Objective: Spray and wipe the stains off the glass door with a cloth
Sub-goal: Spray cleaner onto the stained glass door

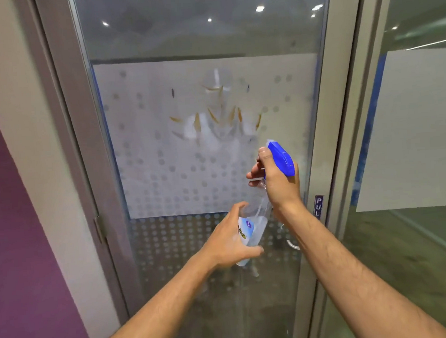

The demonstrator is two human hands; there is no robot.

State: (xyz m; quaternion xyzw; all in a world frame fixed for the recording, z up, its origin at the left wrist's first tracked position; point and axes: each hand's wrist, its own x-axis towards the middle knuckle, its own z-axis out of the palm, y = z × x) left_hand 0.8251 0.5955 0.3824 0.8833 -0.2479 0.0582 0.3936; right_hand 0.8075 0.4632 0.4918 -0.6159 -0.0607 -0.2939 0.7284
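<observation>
Glass door [164, 173] blocks ahead, spray bottle [257, 219] between hands, sides open

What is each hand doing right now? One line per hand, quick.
Left hand: fingers curled round the body of the clear plastic spray bottle with the blue trigger head.
Right hand: fingers gripping that bottle's neck at the trigger.
</observation>
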